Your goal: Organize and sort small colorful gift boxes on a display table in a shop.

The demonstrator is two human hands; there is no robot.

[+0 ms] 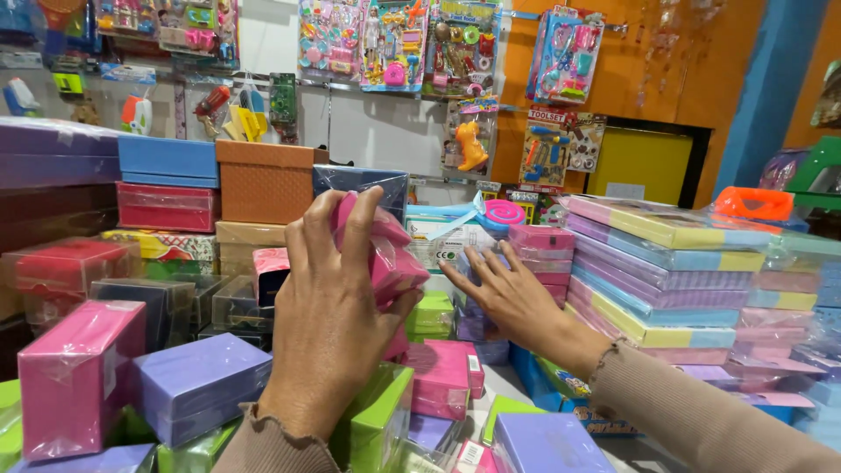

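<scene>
Pink box gripped in our left hand, our right hand spread flat on purple boxes, green boxes between.

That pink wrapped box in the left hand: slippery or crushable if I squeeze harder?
The pink box wears glossy, crinkled film, so it probably slides easily. The left hand lifts it alone, so it is likely light. Its edges look straight, probably stiff card.

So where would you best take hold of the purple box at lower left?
Probably from above, by its two long side faces. The purple box lies flat with its top bare, while a pink box crowds its left end. Both hands are busy elsewhere.
</scene>
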